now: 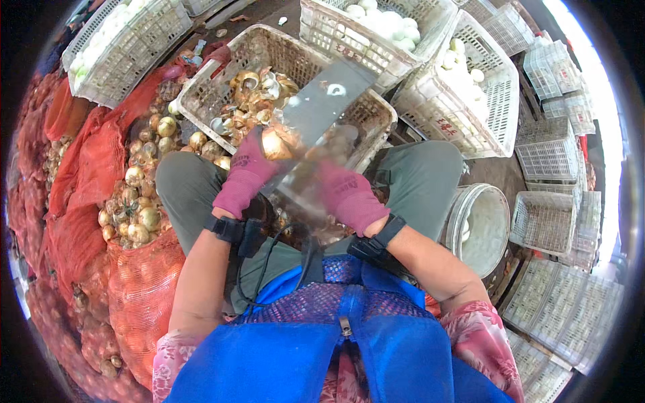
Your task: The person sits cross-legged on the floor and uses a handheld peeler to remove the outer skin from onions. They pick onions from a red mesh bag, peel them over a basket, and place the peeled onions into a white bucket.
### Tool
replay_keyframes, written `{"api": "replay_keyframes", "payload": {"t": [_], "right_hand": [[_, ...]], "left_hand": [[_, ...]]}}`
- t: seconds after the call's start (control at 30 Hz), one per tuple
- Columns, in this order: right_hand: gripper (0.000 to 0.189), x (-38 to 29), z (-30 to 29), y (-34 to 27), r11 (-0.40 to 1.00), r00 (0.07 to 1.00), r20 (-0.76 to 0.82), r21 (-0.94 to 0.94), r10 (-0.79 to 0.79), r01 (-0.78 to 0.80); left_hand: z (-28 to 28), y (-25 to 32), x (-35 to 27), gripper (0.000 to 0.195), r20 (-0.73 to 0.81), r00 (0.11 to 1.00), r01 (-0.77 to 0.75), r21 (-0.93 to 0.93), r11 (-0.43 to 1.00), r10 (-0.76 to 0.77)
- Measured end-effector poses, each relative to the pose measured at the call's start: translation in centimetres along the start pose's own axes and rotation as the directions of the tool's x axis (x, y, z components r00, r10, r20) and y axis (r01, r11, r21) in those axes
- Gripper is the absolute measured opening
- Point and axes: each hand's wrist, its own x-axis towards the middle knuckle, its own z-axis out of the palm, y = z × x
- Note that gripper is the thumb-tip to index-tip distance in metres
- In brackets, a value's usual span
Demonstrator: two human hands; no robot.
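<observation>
My left hand [249,174], in a pink and dark work glove, grips a yellow-brown onion [276,145] over a dirty plastic crate [370,108]. My right hand [347,191], gloved alike, is blurred beside it; whether it holds a tool cannot be told. Between and beyond the hands a flat grey board or blade-like plate [327,95] slants across the crate, with pale scraps on it. Onion skins [259,95] lie in the crate, to the left of the plate. Blurred roundish shapes show right of the plate.
Unpeeled onions [148,216] spill from red mesh sacks [143,292] at my left. Crates of peeled white onions [347,43] stand ahead, with another crate [453,108] at front right. A white bucket [478,226] is beside my right knee. Stacked crates [544,216] line the far right.
</observation>
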Motion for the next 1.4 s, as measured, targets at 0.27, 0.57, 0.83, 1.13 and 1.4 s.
{"api": "replay_keyframes", "payload": {"t": [0.27, 0.57, 0.83, 1.13, 1.4], "right_hand": [[0.052, 2.6, 6.7, 5.8, 0.902, 0.956, -0.027, -0.341, -0.292, 0.265], [0.037, -1.1, 0.5, 1.9, 0.989, 0.993, -0.111, 0.136, -0.050, 0.065], [0.044, -1.0, 6.1, 4.3, 0.967, 0.991, -0.094, 0.226, -0.097, 0.116], [0.044, 0.6, 8.3, 5.4, 0.964, 0.945, -0.248, 0.104, -0.214, 0.246], [0.044, 1.3, 5.4, 3.0, 0.953, 0.968, -0.122, 0.183, -0.220, 0.240]], "left_hand": [[2.0, -2.3, 0.5, 0.094, -0.147, 0.977, -0.150, 0.041, 0.988, 0.154], [2.1, -5.0, 1.5, 0.090, -0.324, 0.942, -0.117, -0.054, 0.992, 0.093], [-0.3, -2.7, -0.5, 0.094, -0.157, 0.987, -0.041, -0.028, 0.999, 0.036], [1.1, -4.2, 0.0, 0.100, -0.137, 0.981, -0.116, 0.144, 0.983, 0.136], [0.9, -4.3, -0.6, 0.093, -0.176, 0.963, -0.198, 0.063, 0.978, 0.206]]}}
